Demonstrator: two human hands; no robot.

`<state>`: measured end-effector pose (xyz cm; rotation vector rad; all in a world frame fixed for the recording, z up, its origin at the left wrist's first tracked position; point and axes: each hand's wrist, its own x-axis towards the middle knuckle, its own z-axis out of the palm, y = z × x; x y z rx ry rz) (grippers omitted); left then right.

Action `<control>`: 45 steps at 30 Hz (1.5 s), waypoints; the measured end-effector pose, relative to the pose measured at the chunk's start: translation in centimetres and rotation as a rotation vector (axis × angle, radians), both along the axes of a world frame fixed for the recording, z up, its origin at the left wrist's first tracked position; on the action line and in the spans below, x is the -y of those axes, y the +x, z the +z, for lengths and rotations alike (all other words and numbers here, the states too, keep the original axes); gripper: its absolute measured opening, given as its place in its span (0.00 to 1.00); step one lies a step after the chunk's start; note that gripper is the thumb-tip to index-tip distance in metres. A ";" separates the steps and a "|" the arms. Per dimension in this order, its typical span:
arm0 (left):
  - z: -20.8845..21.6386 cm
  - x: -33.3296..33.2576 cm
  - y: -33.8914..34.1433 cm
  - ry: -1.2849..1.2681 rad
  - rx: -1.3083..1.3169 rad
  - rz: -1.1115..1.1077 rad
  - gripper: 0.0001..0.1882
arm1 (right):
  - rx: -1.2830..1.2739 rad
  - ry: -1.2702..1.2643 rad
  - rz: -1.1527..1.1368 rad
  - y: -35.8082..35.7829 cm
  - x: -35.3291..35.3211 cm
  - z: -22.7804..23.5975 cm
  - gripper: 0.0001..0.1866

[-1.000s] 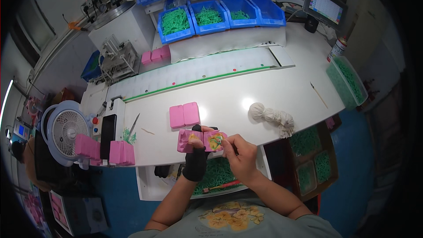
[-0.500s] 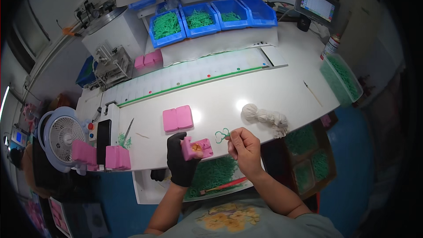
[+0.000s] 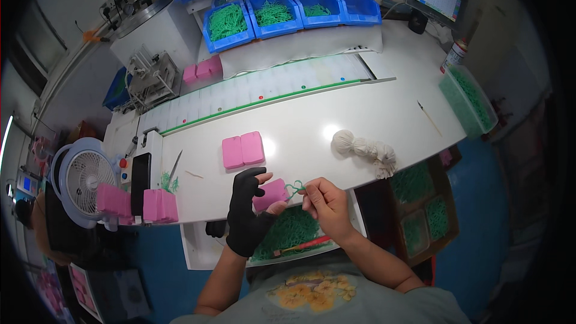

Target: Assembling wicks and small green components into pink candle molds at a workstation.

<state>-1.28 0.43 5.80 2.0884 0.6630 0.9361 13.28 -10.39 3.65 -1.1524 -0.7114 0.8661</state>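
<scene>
My left hand (image 3: pixel 249 216), in a black glove with bare fingertips, is open beside a pink block (image 3: pixel 271 194) at the table's front edge. Its thumb and fingers stand apart around that block; whether they touch it I cannot tell. My right hand (image 3: pixel 329 207) pinches a thin green looped piece (image 3: pixel 294 188) between thumb and fingers. The loops hang just right of the pink block, close to my left thumb. Farther back on the white table lies a pair of pink blocks (image 3: pixel 243 150), side by side.
A twisted cloth bundle (image 3: pixel 363 147) lies to the right, a thin pointed tool (image 3: pixel 429 118) beyond it. Below the table edge, an open drawer (image 3: pixel 195 252) holds green pieces and a red-handled tool (image 3: pixel 303 245). Blue bins (image 3: pixel 231 39) stand behind; a fan (image 3: pixel 90 177) at left.
My left hand has loosened from the pink mould, whose hollow was showing; a closed-looking pink block now sits there. The green piece in my right hand has moved slightly left.
</scene>
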 end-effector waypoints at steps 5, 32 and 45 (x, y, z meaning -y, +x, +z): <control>0.0 0.5 0.6 -0.184 -0.002 -0.124 0.15 | 0.428 -0.070 -0.020 -0.8 0.5 0.6 0.07; -2.2 0.8 0.3 -0.095 -0.009 -0.057 0.11 | 0.560 -0.078 -0.049 -0.7 0.5 -0.1 0.06; -1.3 0.9 0.2 -0.117 -0.020 -0.062 0.12 | 0.305 -0.128 0.069 -0.5 0.4 -0.9 0.08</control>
